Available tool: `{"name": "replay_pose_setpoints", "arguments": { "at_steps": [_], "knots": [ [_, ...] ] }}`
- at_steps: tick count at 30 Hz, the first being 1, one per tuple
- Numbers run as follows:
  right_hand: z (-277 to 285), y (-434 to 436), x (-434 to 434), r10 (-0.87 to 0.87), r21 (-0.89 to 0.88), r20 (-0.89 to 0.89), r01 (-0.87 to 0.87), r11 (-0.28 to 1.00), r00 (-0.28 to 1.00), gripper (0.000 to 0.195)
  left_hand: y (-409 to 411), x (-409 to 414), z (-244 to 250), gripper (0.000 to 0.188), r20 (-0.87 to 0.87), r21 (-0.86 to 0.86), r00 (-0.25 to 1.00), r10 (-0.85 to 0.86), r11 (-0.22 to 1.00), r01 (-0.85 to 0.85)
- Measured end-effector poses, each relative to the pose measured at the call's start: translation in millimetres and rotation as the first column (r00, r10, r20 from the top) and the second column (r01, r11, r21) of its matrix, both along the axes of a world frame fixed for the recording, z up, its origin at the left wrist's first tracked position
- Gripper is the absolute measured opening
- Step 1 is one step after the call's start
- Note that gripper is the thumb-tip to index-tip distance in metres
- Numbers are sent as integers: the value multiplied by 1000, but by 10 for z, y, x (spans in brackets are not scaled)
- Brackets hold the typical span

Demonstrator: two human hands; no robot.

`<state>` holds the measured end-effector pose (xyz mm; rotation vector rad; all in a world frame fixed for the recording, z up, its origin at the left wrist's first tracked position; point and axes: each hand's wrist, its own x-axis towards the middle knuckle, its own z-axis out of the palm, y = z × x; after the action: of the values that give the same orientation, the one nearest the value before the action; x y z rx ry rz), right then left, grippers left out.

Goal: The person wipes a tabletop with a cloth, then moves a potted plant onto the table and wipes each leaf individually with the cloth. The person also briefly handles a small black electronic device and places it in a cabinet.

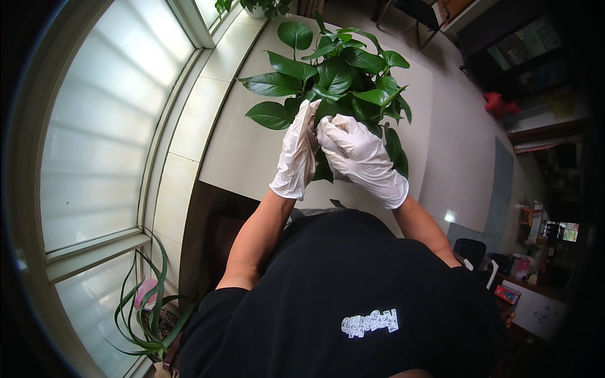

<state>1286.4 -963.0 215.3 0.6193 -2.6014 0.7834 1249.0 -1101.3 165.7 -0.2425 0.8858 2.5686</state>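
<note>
A leafy green potted plant, seemingly a pothos (pixel 334 74), stands on a pale table (pixel 236 151) in front of me; its pot is hidden by the leaves and my hands. My left hand (pixel 298 151), in a white disposable glove, is upright at the near side of the foliage, seen from its edge, with the fingers extended. Close on its right, my right hand (pixel 354 151) wears the same kind of glove and has its fingers curled in. The fingertips of both hands come near each other among the leaves. Whether either hand grips a leaf or stem cannot be made out.
A tiled window sill (pixel 189 127) and frosted window (pixel 104 123) run along the left. An aloe-like plant (pixel 158 330) stands at lower left, another potted plant (pixel 255 9) at the top. A dark chair (pixel 418 14) is at upper right, a red object (pixel 500 105) at far right.
</note>
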Motion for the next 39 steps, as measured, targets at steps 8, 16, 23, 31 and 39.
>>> {"name": "replay_pose_setpoints", "arguments": {
  "at_steps": [8,16,23,31,39],
  "knots": [
    [-92,-37,-237,-64,14,-82,65,998,995,15,79,-55,-228,37,-73,-3,997,18,1000,-18],
    [-20,52,-508,-162,-15,-60,161,987,985,15,55,20,-97,50,-44,-118,998,-55,992,50],
    [361,4,-255,-247,-262,68,256,931,967,20,-107,226,-57,41,-413,-235,911,19,964,-127],
    [470,-66,-213,-88,-293,47,98,951,995,19,-593,500,-135,33,-358,-280,909,215,904,-324],
    [600,-268,-560,-25,-116,304,63,991,952,21,-552,3,-74,33,-309,-331,902,302,855,-400]
  ]
}}
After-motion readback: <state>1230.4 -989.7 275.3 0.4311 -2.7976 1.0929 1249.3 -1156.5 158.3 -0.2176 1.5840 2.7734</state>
